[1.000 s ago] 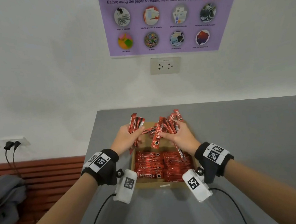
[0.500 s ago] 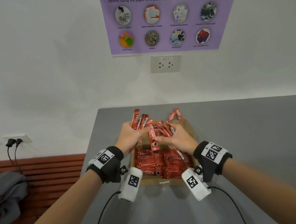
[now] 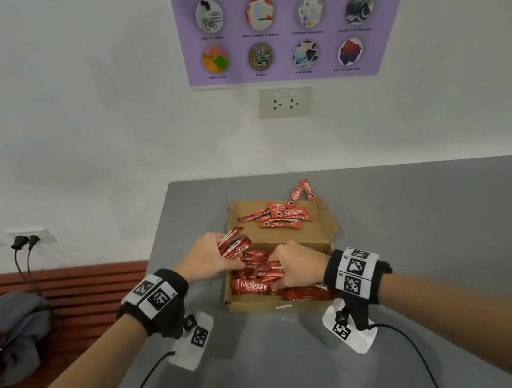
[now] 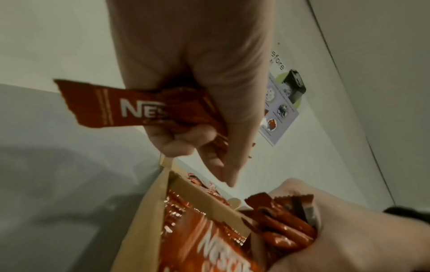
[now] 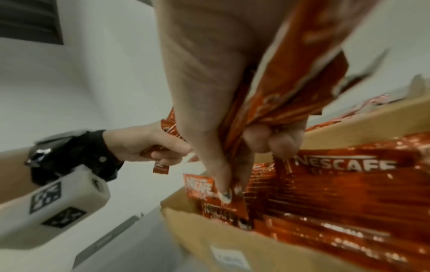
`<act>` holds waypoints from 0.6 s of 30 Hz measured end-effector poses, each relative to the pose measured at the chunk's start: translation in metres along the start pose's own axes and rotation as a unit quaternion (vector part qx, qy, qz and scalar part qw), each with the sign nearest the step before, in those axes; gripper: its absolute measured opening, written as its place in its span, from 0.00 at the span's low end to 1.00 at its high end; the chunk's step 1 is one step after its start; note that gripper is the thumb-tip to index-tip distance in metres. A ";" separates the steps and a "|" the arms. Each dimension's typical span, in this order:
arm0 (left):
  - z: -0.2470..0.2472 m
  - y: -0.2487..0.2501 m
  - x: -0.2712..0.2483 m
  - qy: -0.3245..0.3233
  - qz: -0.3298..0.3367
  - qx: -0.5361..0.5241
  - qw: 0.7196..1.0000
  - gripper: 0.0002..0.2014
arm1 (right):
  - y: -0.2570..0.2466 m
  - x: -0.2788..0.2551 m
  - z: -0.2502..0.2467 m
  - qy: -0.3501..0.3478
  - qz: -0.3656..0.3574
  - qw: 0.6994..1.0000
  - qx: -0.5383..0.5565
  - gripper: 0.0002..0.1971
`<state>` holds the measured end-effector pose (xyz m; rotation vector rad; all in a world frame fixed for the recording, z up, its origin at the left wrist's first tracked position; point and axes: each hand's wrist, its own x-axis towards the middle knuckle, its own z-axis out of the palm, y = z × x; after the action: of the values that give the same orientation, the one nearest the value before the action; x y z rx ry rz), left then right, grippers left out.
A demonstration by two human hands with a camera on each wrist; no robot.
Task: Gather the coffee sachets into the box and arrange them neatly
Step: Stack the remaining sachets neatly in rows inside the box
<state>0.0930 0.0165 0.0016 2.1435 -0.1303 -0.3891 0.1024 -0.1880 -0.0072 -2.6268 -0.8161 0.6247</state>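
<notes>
Clearly both hands grip bundles: the left hand (image 3: 206,257) clutches coffee sachets (image 3: 234,245) above the box (image 3: 253,303) edge, the right hand (image 3: 294,267) presses another bunch inside (light, slippery foil, best pinched mid-length); more lie on the flap (image 3: 323,231).

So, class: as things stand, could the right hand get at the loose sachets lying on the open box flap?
Probably not yet. The right hand already grips a bundle of sachets down in the box. The loose sachets on the flap lie uncovered just beyond, so once it lets go the way looks free.
</notes>
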 end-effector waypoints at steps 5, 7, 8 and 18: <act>0.008 -0.009 -0.002 0.025 -0.007 0.032 0.999 0.12 | -0.008 0.003 0.007 -0.002 -0.013 0.993 -0.117 0.14; 0.012 -0.010 -0.002 0.030 -0.002 0.072 0.997 0.12 | -0.011 0.003 0.010 -0.002 -0.011 0.991 -0.131 0.15; 0.014 -0.011 -0.001 0.047 -0.001 0.098 0.994 0.12 | -0.011 0.003 0.011 -0.002 -0.013 0.991 -0.137 0.15; 0.026 -0.025 0.013 0.128 -0.054 0.194 0.971 0.14 | -0.014 0.003 0.013 0.003 -0.032 0.982 -0.185 0.17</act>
<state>0.0960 0.0072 -0.0353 2.5746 0.0650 -0.1525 0.0919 -0.1727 -0.0137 -2.9138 -1.1021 0.4863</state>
